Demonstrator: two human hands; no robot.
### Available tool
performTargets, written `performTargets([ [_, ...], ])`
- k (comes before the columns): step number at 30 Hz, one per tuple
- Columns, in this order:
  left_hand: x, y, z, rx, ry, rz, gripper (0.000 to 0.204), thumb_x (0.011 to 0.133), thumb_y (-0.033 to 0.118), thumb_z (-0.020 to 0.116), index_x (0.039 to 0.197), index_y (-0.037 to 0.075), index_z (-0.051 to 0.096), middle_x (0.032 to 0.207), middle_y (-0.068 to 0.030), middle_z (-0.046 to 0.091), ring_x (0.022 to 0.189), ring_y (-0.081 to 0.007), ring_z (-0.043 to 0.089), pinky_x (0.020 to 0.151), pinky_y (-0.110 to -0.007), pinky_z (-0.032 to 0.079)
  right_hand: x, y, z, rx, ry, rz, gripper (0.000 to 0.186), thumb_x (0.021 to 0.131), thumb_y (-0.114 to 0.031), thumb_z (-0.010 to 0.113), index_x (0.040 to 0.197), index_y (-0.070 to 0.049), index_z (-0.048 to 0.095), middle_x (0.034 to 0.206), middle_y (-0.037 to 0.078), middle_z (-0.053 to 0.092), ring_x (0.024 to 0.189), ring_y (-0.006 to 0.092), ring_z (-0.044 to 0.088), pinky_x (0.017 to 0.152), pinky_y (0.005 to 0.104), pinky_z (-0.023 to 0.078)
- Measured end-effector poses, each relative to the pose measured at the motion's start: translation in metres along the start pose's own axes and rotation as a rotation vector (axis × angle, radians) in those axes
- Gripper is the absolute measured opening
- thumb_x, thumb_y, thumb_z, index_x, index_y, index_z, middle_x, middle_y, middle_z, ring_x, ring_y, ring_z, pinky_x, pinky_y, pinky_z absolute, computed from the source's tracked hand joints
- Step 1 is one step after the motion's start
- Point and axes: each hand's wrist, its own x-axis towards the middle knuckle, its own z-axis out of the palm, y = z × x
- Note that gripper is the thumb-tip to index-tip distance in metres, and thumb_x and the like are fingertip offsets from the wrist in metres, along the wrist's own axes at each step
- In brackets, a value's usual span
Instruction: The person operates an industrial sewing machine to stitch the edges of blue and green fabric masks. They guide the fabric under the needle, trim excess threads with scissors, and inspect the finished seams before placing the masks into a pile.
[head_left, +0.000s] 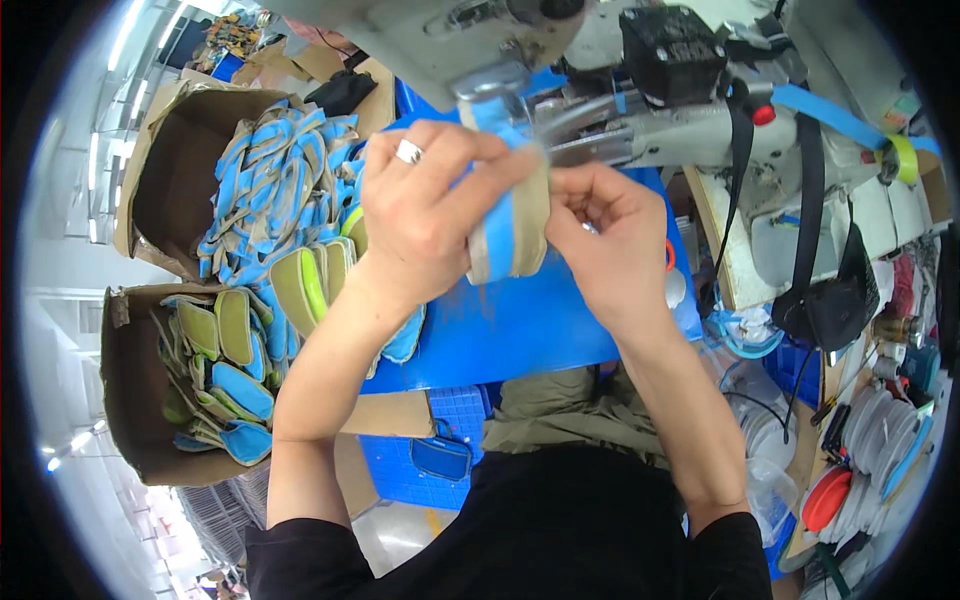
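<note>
My left hand [425, 205], with a ring on one finger, is closed around a fabric piece [502, 240] in blue, khaki and pale grey. The piece stands up in a curved band below the sewing machine head [450, 45], its upper end close to the metal parts there. At its right edge, my right hand [615, 250] has thumb and fingers drawn together in a pinch. Something small and shiny shows between those fingers, too small to name. Blur hides where the fingertips meet the fabric. Both hands are above a blue work surface [480, 335].
On the left, a cardboard box [185, 180] stands beside heaped blue and khaki strips [280, 190]. A nearer box [135, 390] holds several padded fabric pieces [240, 390]. Black straps [808, 210] hang at right, near a blue tape [830, 118] and stacked white reels [880, 430].
</note>
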Motion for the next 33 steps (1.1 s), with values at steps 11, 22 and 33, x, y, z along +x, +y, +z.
performTargets([
  [11,-0.004,0.001,0.006,-0.137,0.074,-0.132,0.031,0.073,0.013,0.074,0.105,0.014,0.077,0.097,-0.0005,0.069,0.087,-0.0189,0.065,0.075,-0.033,0.044,0.005,-0.006,0.013,0.019,0.120,-0.058,0.017,0.085,-0.001,0.075,0.102,0.002,0.076,0.085,0.004,0.074,0.079,0.0078,0.067,0.074,0.0248,0.053],
  [22,-0.019,0.018,0.013,-1.273,-0.003,-1.119,0.021,0.094,0.015,0.076,0.110,0.001,0.072,0.099,-0.0013,0.072,0.087,-0.0058,0.063,0.079,-0.024,0.051,0.005,0.009,0.008,-0.224,0.153,-0.317,0.020,0.082,-0.003,0.077,0.103,-0.004,0.076,0.088,0.007,0.075,0.080,0.0144,0.070,0.071,0.0286,0.052],
  [33,-0.015,0.011,0.011,-1.557,-0.043,-1.255,0.028,0.091,0.014,0.080,0.115,0.000,0.073,0.106,-0.0076,0.076,0.091,-0.0115,0.071,0.081,-0.029,0.058,-0.002,0.026,0.004,-0.465,0.161,-0.591,0.027,0.077,0.000,0.078,0.102,-0.005,0.069,0.094,0.010,0.069,0.084,0.0269,0.070,0.072,0.0341,0.055],
])
